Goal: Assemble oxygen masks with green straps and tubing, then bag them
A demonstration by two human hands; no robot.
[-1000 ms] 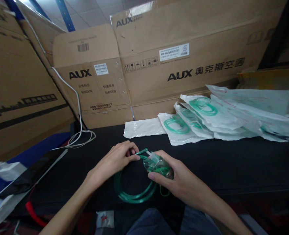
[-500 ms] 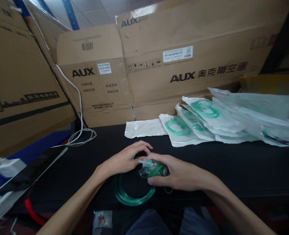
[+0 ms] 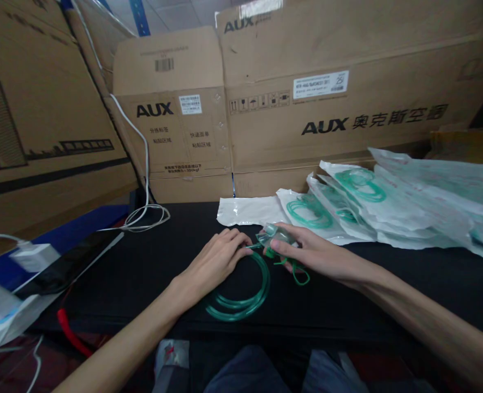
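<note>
Hands on black table (image 3: 388, 278), left hand (image 3: 216, 262) curled over green tubing coil (image 3: 241, 297), right hand (image 3: 310, 254) clasped around clear mask (image 3: 276, 236), sealed white pouches (image 3: 347, 202) stacked just beyond.

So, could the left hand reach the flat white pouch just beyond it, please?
Probably yes: the left hand lies on the green tubing, and only bare black table separates it from the flat white pouch.
</note>
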